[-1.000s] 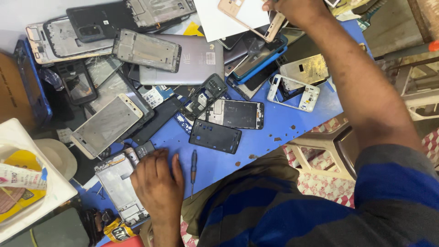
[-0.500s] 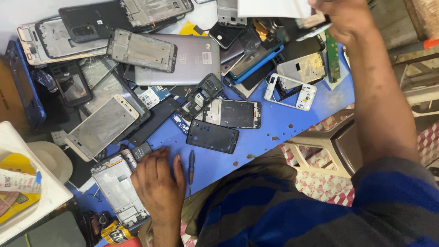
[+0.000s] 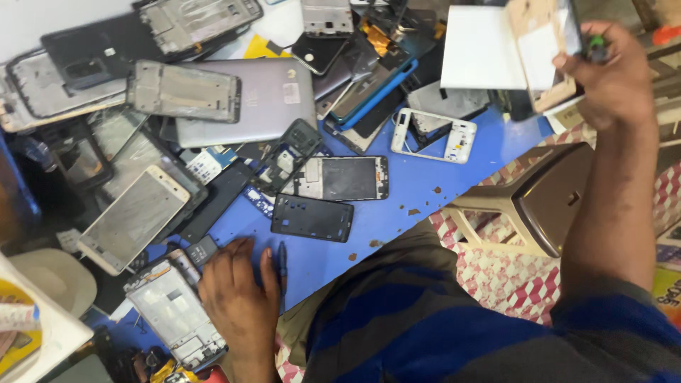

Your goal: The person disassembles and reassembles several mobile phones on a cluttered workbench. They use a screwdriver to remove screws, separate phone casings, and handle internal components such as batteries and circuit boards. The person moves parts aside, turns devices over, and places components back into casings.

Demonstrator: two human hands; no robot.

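My right hand is raised at the upper right, beyond the table's edge. It is shut on a tan phone frame, and a small green-tipped tool shows between its fingers. My left hand lies flat on the blue table near the front edge and holds nothing. A thin dark screwdriver lies right beside its fingers, and a silver phone chassis is at its other side. A black phone frame and a stripped phone with a dark screen lie just beyond the left hand.
Several dismantled phones, back covers and frames crowd the table's far and left parts, among them a large grey back cover, a white frame and a white sheet. A brown plastic stool stands right of the table. A white tray sits lower left.
My right hand has swung to the right and nearer, carrying the tan phone frame off the pile at the table's far side. My left hand has stayed flat in place.
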